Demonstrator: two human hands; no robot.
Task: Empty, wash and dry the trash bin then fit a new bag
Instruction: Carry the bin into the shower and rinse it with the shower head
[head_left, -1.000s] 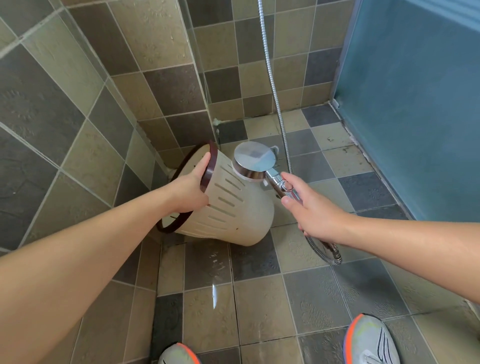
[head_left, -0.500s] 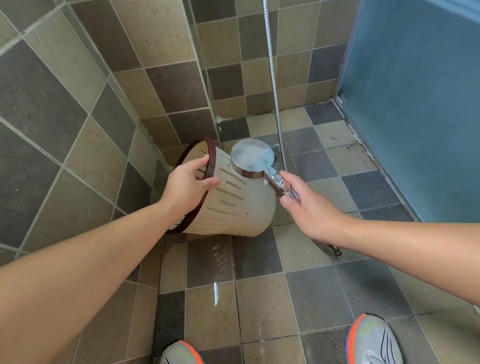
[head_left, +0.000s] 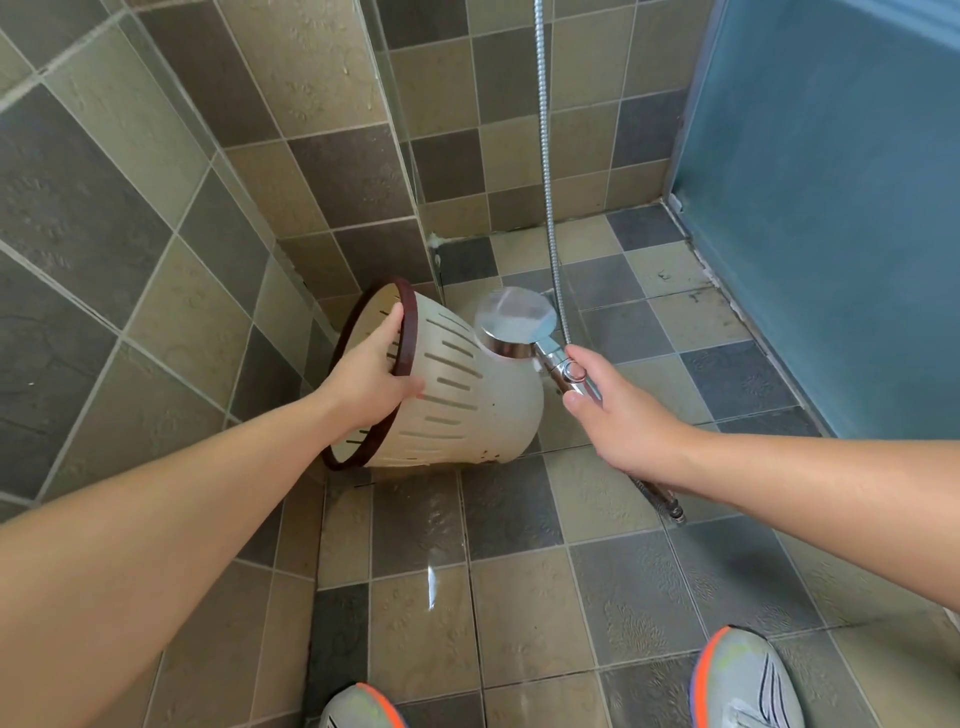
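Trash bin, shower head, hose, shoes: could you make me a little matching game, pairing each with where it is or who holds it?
Things:
1. trash bin
2. shower head
3. hose
4. shoes

States:
A. hangs down along the tiled wall
B. at the bottom edge, on the floor tiles
C. tipped on its side, its brown rim gripped by the left hand
D. its handle held by the right hand

Pairs: 1-C, 2-D, 3-A, 4-B

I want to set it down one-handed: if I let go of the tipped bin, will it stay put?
Probably not: the bin lies tipped on its round, tapered side, so it may roll in an arc. It looks like light, slotted plastic, easily nudged. The floor looks wet, so it could slide.
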